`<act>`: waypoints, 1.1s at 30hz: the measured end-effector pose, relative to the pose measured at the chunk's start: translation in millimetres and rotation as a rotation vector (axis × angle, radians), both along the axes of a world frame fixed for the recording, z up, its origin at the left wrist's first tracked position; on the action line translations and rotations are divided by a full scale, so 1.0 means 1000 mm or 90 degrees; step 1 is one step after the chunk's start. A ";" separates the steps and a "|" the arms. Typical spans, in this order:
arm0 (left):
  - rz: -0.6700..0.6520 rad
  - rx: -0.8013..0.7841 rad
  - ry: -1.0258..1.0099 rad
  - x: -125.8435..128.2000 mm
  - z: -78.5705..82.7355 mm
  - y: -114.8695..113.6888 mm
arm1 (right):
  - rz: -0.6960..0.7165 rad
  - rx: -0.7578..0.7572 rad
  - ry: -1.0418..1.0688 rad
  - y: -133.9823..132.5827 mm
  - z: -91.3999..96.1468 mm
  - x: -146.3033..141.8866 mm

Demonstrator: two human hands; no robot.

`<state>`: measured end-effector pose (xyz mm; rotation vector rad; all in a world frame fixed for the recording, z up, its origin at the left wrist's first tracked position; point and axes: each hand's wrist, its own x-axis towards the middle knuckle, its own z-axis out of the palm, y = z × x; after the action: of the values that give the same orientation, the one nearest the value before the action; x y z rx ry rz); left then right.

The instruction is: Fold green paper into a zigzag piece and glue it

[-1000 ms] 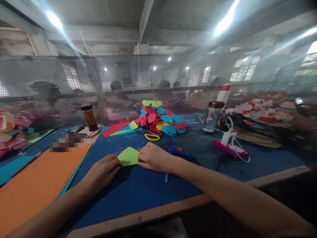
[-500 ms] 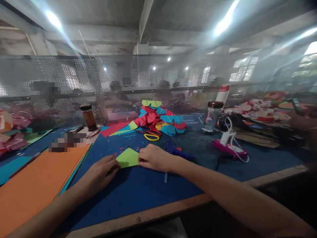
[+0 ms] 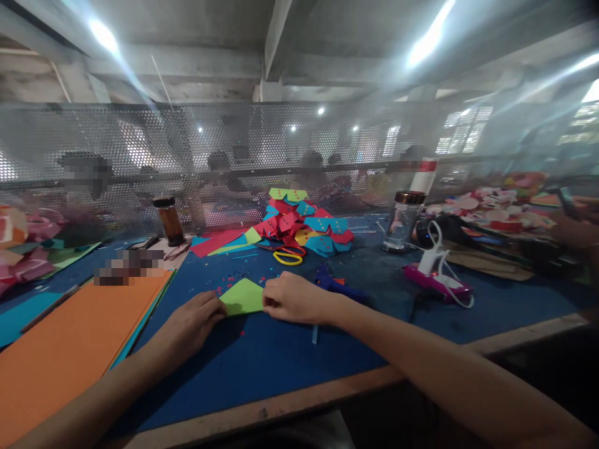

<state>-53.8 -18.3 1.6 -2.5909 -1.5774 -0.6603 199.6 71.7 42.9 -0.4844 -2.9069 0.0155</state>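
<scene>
A light green sheet of folded paper with a peaked top edge lies on the blue table mat. My left hand is closed at its left corner, fingers pressed on the edge. At the right end, my right hand has its fingers curled together over the paper; the fingertips are partly hidden. Just behind my right hand is a dark blue glue gun, partly covered by the forearm. Yellow-and-red-handled scissors rest beyond the paper, before a heap of red, blue and green dotted paper pieces.
Orange paper sheets are stacked at left, near a brown bottle. On the right stand a clear bottle and a magenta power strip with white plugs. A perforated metal screen runs along the back; people sit behind it.
The view has shifted very slightly. Both hands stay at the ends of the green paper, with hardly any visible movement.
</scene>
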 end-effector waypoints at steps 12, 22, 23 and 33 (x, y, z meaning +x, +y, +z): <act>0.012 0.011 0.009 -0.002 0.001 0.002 | -0.022 -0.023 0.000 0.005 -0.002 0.000; 0.033 -0.003 -0.016 -0.005 0.004 0.002 | -0.022 -0.029 0.002 0.006 -0.004 0.001; 0.046 -0.013 -0.022 -0.012 0.007 0.002 | -0.022 -0.027 0.003 0.007 -0.004 0.001; 0.377 -0.106 0.086 -0.135 0.018 0.008 | -0.006 -0.015 0.000 0.007 -0.003 0.000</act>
<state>-188.6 -10.5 19.3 -2.0202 -2.2662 -0.3048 199.6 78.4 39.4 -0.5018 -2.9071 0.0493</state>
